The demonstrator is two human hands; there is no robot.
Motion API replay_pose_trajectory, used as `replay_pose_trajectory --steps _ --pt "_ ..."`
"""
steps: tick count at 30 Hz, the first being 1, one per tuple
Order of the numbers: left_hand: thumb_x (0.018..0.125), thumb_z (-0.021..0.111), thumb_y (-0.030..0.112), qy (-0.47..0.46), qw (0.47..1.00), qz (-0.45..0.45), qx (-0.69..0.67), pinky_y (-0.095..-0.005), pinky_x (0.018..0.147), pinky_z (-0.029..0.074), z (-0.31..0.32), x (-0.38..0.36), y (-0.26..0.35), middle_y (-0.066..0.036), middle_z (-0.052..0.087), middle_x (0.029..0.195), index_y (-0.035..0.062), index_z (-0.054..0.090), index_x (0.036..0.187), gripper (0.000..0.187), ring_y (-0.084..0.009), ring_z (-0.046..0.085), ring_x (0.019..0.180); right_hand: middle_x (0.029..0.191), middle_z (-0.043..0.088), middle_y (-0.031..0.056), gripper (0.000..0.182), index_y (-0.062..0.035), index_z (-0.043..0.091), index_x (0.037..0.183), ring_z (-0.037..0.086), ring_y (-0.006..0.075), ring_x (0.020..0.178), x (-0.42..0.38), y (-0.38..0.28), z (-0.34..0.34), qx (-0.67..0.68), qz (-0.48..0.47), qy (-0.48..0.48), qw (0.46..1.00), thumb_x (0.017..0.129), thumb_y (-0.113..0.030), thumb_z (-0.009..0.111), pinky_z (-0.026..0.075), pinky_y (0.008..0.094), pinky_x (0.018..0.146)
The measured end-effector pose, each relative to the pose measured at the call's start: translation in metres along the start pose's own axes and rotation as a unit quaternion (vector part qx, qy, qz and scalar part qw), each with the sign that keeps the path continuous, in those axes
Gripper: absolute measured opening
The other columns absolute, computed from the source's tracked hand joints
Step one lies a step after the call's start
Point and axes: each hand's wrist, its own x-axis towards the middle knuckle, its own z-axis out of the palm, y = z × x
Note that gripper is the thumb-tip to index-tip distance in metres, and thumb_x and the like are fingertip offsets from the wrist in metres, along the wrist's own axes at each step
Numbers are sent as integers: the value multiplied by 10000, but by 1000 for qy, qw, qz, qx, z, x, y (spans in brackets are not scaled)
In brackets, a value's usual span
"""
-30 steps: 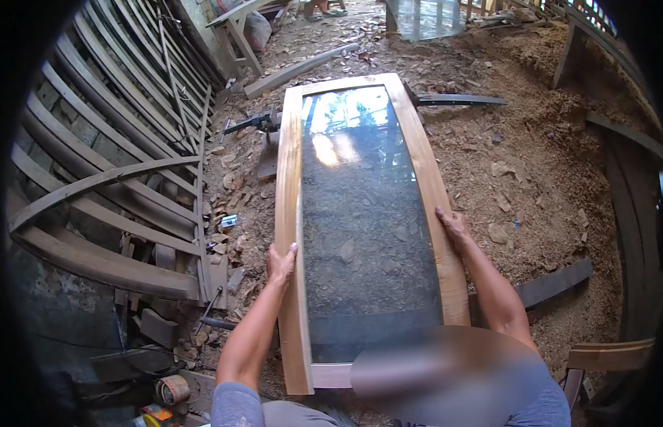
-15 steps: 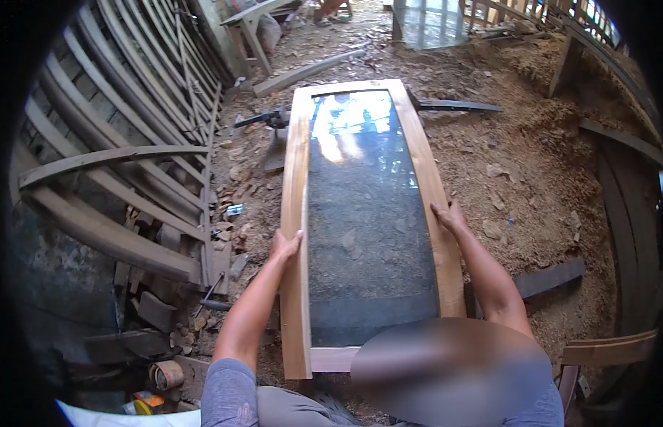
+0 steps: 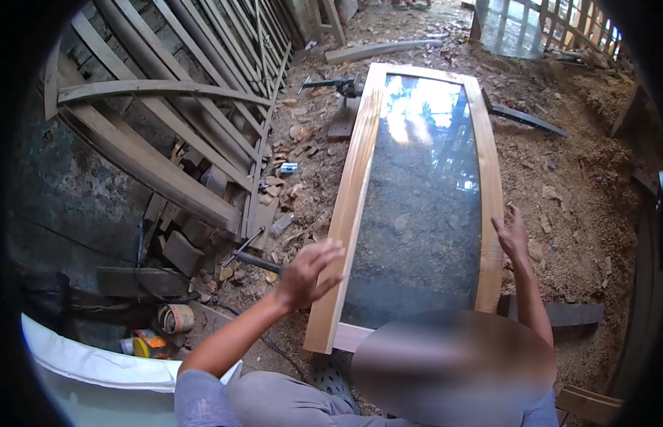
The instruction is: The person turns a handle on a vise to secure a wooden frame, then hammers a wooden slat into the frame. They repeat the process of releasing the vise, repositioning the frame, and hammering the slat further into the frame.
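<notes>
A long wooden frame (image 3: 492, 171) with a dark, reflective glass pane (image 3: 417, 206) stretches away in front of me, raised above the ground. My left hand (image 3: 310, 274) is lifted beside the frame's left rail, fingers apart, holding nothing. On the other side, my right hand (image 3: 512, 231) is at the right rail with its fingers spread; whether it touches the wood is unclear. A blurred oval hides the near right corner of the frame.
Curved wooden slats (image 3: 168, 89) lean on the left wall. A metal clamp (image 3: 342, 87) sits beyond the frame's left side. A hammer-like tool (image 3: 257, 262), tins (image 3: 176, 318) and a white-edged panel (image 3: 96, 363) are at the left. Shavings cover the ground.
My left hand has let go of the left rail and risen off it. My right hand has loosened from the right rail. The view has turned left, so the frame appears further right.
</notes>
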Motion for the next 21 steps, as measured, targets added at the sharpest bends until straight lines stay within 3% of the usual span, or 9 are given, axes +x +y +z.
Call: replay_pose_trajectory --steps 2,5,8,9,10,11,14,18,21 --pt "865 694 326 20 1000 10 -14 -438 977 449 3 -54 10 -128 605 1207 88 558 1227 453 -300 563 1150 1229 579 193 508 5 455 1327 548 309 1170 -56 -23 -36 108 -82 27 990 889 -164 651 423 400 1003" --pt "844 729 282 97 962 -237 -98 -393 925 468 22 -135 44 -101 619 1123 63 581 1166 416 -259 602 1043 1019 607 106 245 -10 548 1115 592 173 926 -159 -37 -82 258 -93 -56 960 956 -195 568 477 303 821" --pt "868 717 280 193 838 -431 -273 -374 927 458 66 -198 73 -103 603 1148 34 526 1226 474 -226 592 1055 616 615 106 362 -3 603 856 616 166 530 -268 13 -78 440 198 -247 841 936 -357 595 486 264 488" --pt "883 707 277 256 724 -507 -392 -368 946 446 81 -211 78 -110 591 1180 14 489 1275 520 -217 577 1090 640 638 113 351 -2 628 855 625 164 560 -294 21 -77 266 369 -331 827 935 -343 598 508 283 519" --pt "883 707 277 253 720 -510 -396 -368 946 446 99 -224 78 -110 591 1180 14 489 1275 520 -217 577 1090 692 660 119 372 -1 648 851 633 197 601 -339 62 -59 247 435 -346 794 927 -363 614 538 330 597" --pt "893 696 270 241 659 -544 -460 -370 966 432 117 -238 77 -120 574 1217 -5 446 1314 561 -217 556 1125 778 677 112 446 6 647 946 638 233 665 -295 12 -62 184 779 -334 499 924 -438 599 544 370 683" --pt "916 663 282 209 450 -590 -637 -385 1000 414 107 -221 98 -105 560 1256 -2 412 1363 586 -206 529 1169 935 684 194 554 -8 608 1101 669 314 854 -394 139 -28 374 626 -364 579 920 -529 553 532 430 827" --pt "912 676 274 182 441 -614 -629 -346 926 459 94 -198 100 -72 587 1166 2 484 1283 498 -165 568 1062 1067 669 47 364 -97 582 1153 658 163 895 -366 54 -16 528 556 -64 639 914 -363 649 575 293 791" --pt "898 699 260 173 461 -629 -602 -316 918 454 90 -189 102 -89 608 1128 -33 515 1241 487 -151 568 1041 1091 659 32 380 -102 558 1187 657 158 906 -367 73 -11 528 560 -36 638 910 -341 660 569 285 807"
